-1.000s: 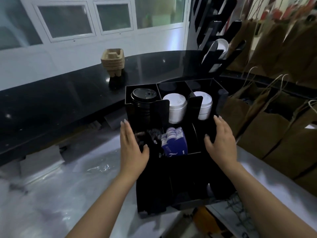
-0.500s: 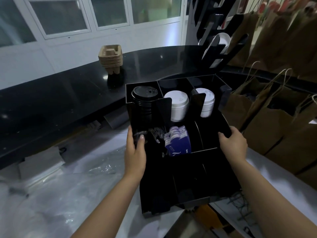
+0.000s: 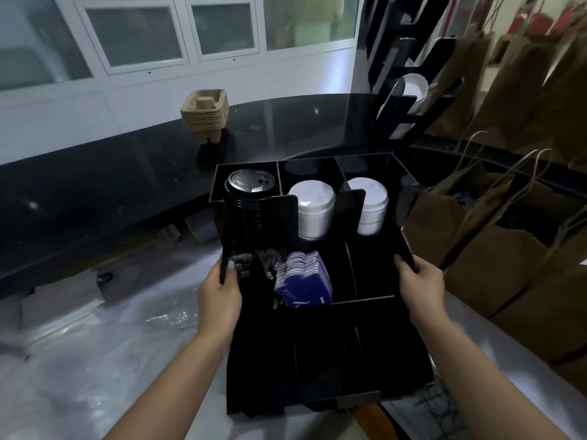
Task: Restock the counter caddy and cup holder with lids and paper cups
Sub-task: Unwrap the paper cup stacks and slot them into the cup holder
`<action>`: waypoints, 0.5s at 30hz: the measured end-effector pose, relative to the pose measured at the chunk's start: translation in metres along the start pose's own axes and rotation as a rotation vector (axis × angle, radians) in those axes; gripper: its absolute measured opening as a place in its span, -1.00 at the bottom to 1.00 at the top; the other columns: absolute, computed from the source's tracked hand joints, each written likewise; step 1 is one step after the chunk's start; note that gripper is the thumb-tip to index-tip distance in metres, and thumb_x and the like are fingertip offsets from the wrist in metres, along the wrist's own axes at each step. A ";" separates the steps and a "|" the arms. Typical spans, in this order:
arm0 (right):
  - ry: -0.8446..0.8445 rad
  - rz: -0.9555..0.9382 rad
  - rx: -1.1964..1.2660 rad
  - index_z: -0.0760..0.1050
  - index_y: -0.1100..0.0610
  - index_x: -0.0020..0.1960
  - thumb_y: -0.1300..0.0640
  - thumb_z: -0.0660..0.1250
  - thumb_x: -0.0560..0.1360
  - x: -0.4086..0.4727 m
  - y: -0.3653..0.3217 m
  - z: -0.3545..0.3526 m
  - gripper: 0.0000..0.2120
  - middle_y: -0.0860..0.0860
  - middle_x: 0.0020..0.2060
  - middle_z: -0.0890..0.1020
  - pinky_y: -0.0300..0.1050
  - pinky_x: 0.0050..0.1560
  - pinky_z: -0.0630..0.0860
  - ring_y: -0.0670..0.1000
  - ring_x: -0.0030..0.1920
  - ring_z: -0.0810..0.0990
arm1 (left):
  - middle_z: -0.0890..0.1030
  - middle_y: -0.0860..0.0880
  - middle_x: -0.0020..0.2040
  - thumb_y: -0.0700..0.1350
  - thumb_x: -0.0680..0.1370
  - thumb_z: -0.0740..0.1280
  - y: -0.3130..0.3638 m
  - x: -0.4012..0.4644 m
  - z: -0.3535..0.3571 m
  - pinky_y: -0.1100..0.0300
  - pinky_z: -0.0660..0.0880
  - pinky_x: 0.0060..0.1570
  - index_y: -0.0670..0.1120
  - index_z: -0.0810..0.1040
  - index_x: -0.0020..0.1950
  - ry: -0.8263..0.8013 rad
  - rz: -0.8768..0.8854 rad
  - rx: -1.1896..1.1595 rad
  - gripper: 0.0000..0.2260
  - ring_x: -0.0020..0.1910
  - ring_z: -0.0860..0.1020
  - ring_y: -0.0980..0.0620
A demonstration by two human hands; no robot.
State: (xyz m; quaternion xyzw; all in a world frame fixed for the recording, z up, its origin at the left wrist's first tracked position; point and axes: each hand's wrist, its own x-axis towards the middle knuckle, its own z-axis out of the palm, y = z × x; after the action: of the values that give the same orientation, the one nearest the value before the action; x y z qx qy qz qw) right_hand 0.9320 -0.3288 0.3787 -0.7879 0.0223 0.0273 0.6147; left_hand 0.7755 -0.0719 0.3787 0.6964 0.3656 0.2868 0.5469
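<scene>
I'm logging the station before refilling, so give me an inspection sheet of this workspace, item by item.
Surface: black counter behind; pale plastic-covered worktop in front.
Job's things: black caddy holds black lids, two white lid stacks and blue packets; right middle compartment looks empty. Cup holder shows one white cup.
Clutter: pulp cup trays; folded plastic at left.
Hands: left hand and right hand grip the caddy's side walls.
Cables: nothing seen.
Surroundings: brown paper bags, windows.
</scene>
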 end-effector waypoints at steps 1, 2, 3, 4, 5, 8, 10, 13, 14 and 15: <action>0.016 -0.041 -0.016 0.59 0.19 -0.19 0.15 0.27 0.57 -0.002 -0.001 0.001 -0.79 0.01 -0.41 0.55 -0.12 -0.31 0.30 -0.02 -0.31 0.49 | 0.64 0.03 0.14 -0.06 0.66 0.17 0.002 -0.001 0.001 0.10 0.48 0.15 -0.01 0.52 0.35 0.009 0.017 0.014 -0.71 0.13 0.57 0.05; 0.023 -0.076 -0.027 0.61 0.16 -0.15 0.16 0.27 0.58 -0.002 -0.001 0.000 -0.80 -0.01 -0.40 0.58 -0.12 -0.30 0.32 -0.03 -0.30 0.51 | 0.64 0.03 0.14 -0.08 0.66 0.18 0.002 -0.002 0.003 0.11 0.47 0.16 -0.02 0.53 0.34 0.029 0.031 0.022 -0.71 0.14 0.57 0.05; 0.023 -0.106 -0.040 0.63 0.17 -0.08 0.17 0.26 0.58 -0.002 -0.002 -0.001 -0.81 -0.01 -0.36 0.61 -0.13 -0.29 0.34 -0.03 -0.27 0.53 | 0.64 0.03 0.15 -0.10 0.65 0.20 0.003 -0.003 0.005 0.11 0.47 0.18 -0.04 0.54 0.33 0.053 0.043 0.021 -0.72 0.16 0.57 0.05; 0.023 -0.129 -0.065 0.64 0.17 -0.01 0.18 0.25 0.58 0.000 -0.002 -0.002 -0.81 -0.01 -0.31 0.64 -0.13 -0.28 0.36 -0.04 -0.24 0.54 | 0.64 0.04 0.15 -0.13 0.64 0.22 0.004 -0.004 0.007 0.11 0.47 0.20 -0.05 0.55 0.32 0.077 0.049 0.014 -0.72 0.17 0.57 0.06; 0.025 -0.154 -0.092 0.65 0.15 0.06 0.20 0.25 0.58 0.001 -0.003 -0.004 -0.80 -0.01 -0.25 0.67 -0.17 -0.28 0.37 -0.05 -0.21 0.55 | 0.64 0.04 0.16 -0.15 0.63 0.23 0.005 -0.007 0.009 0.11 0.47 0.23 -0.06 0.55 0.32 0.094 0.052 0.002 -0.72 0.17 0.57 0.08; 0.032 -0.205 -0.110 0.61 0.10 0.22 0.24 0.26 0.57 0.006 -0.006 -0.009 -0.73 -0.03 -0.11 0.69 -0.20 -0.20 0.41 -0.05 -0.10 0.59 | 0.64 0.03 0.15 -0.18 0.62 0.25 0.012 -0.012 0.014 0.09 0.47 0.24 -0.07 0.56 0.31 0.134 0.081 -0.014 -0.72 0.18 0.58 0.07; 0.038 -0.233 -0.071 0.60 0.12 0.23 0.26 0.28 0.56 0.009 -0.013 -0.012 -0.72 -0.09 -0.10 0.66 -0.18 -0.09 0.43 -0.04 -0.05 0.59 | 0.63 0.04 0.17 -0.17 0.62 0.26 0.023 -0.013 0.016 0.20 0.47 0.19 -0.06 0.55 0.33 0.154 0.126 0.011 -0.71 0.18 0.57 0.09; 0.032 -0.290 -0.041 0.58 0.11 0.25 0.26 0.28 0.56 0.019 -0.034 -0.018 -0.71 -0.11 -0.08 0.65 -0.19 -0.04 0.48 -0.05 -0.06 0.60 | 0.59 0.13 0.20 -0.13 0.62 0.26 0.047 -0.006 0.016 0.32 0.41 0.09 0.02 0.52 0.36 0.181 0.149 0.020 -0.69 0.17 0.53 0.17; 0.025 -0.304 -0.026 0.57 0.10 0.26 0.26 0.28 0.56 0.022 -0.042 -0.019 -0.70 -0.15 -0.09 0.65 -0.28 -0.11 0.48 -0.08 -0.12 0.59 | 0.59 0.14 0.20 -0.13 0.62 0.26 0.054 -0.002 0.014 0.31 0.42 0.10 0.04 0.52 0.36 0.175 0.154 0.000 -0.69 0.17 0.54 0.18; 0.017 -0.319 -0.011 0.56 0.08 0.27 0.27 0.28 0.56 0.025 -0.051 -0.021 -0.68 -0.20 -0.12 0.63 -0.40 -0.22 0.45 -0.11 -0.20 0.56 | 0.60 0.14 0.19 -0.12 0.62 0.26 0.062 0.002 0.012 0.29 0.44 0.11 0.04 0.52 0.35 0.168 0.165 -0.020 -0.70 0.16 0.55 0.18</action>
State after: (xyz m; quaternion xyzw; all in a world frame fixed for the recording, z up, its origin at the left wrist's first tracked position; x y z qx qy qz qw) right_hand 0.9609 -0.3371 0.4318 -0.7851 -0.0980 -0.0772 0.6067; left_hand 0.7985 -0.0858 0.4363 0.6921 0.3487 0.3920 0.4956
